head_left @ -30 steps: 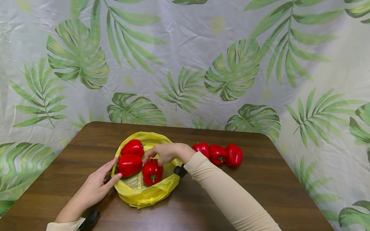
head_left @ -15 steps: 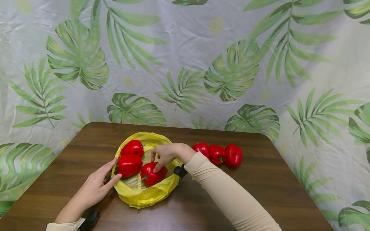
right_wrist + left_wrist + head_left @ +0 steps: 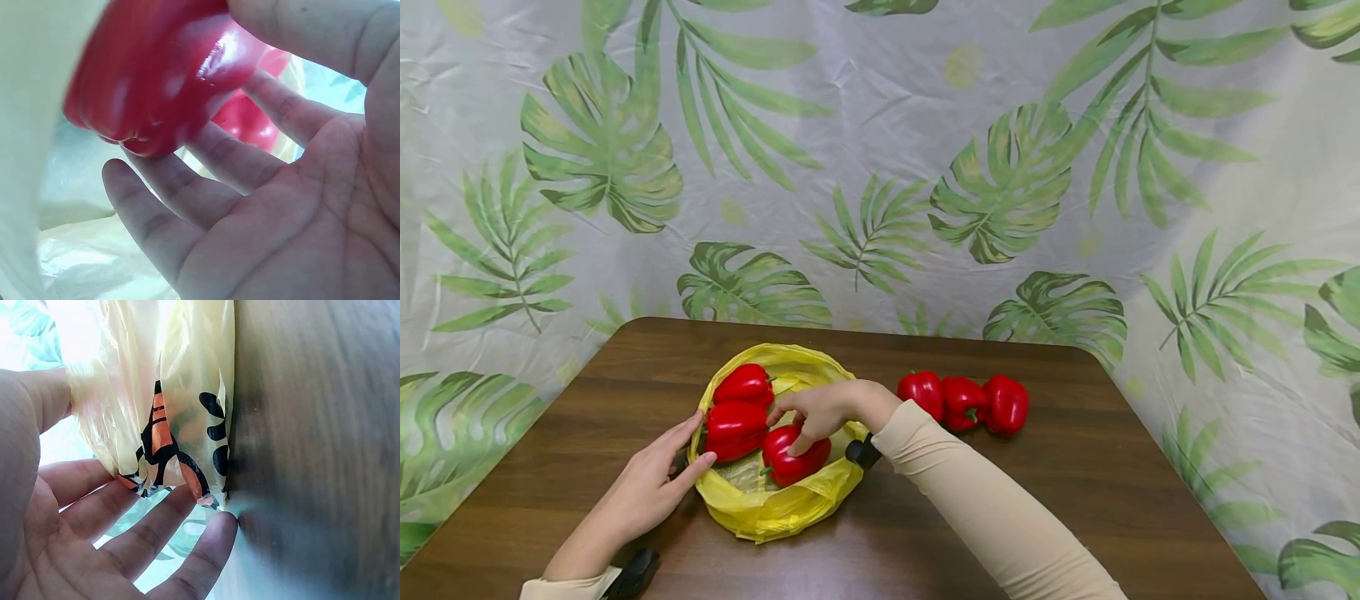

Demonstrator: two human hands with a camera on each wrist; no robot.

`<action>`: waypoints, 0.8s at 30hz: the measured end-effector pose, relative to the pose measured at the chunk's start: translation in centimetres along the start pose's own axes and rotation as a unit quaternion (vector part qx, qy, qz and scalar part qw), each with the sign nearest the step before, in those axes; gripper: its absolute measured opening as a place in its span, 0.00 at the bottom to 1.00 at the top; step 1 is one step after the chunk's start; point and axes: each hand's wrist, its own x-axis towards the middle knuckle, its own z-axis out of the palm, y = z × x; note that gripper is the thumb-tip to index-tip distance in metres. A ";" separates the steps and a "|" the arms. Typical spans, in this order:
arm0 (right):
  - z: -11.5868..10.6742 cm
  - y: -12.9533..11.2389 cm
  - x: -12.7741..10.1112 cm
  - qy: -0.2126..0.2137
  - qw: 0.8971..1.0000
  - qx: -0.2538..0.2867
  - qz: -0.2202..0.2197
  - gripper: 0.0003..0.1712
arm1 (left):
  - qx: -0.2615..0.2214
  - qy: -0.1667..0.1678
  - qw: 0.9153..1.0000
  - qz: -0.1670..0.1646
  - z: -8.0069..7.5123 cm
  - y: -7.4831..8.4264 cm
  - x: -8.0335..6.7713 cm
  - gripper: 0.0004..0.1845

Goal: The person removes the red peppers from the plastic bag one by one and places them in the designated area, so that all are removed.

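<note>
Right hand [image 3: 820,410], fingers relaxed, touched the pepper [image 3: 796,460] we saw tipped since earlier; its long axis ran left-right, stem pointing left.

Six red bell peppers show in all. Three lie inside the one yellow plastic bag [image 3: 775,508]: the far pepper [image 3: 744,384], the left pepper [image 3: 734,430] and the near pepper [image 3: 793,458]. Three more sit in a row on the one wooden table [image 3: 1075,500]: the first pepper [image 3: 922,393], the middle pepper [image 3: 965,402] and the end pepper [image 3: 1008,404]. Two hands are in view: the left hand [image 3: 651,479] and the right hand [image 3: 823,410].
</note>
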 end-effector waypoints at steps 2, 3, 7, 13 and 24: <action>0.1 0.0 0.1 -0.001 1.000 0.002 0.003 0.33 | 0.000 0.001 1.000 0.001 0.0 0.0 0.0 0.40; 0.2 0.0 0.2 -0.001 1.000 0.003 0.004 0.33 | -0.001 0.002 1.000 0.002 0.0 0.0 0.0 0.40; 0.3 0.0 0.2 -0.002 1.000 -0.005 0.006 0.33 | -0.001 0.002 1.000 0.002 0.0 0.0 0.0 0.40; 0.4 0.0 0.0 -0.008 1.000 -0.017 0.008 0.33 | -0.003 0.002 1.000 0.002 -0.1 0.0 -0.1 0.40; 0.6 0.1 0.0 -0.019 0.998 0.042 0.038 0.25 | -0.006 0.007 1.000 0.005 0.0 0.2 -0.2 0.39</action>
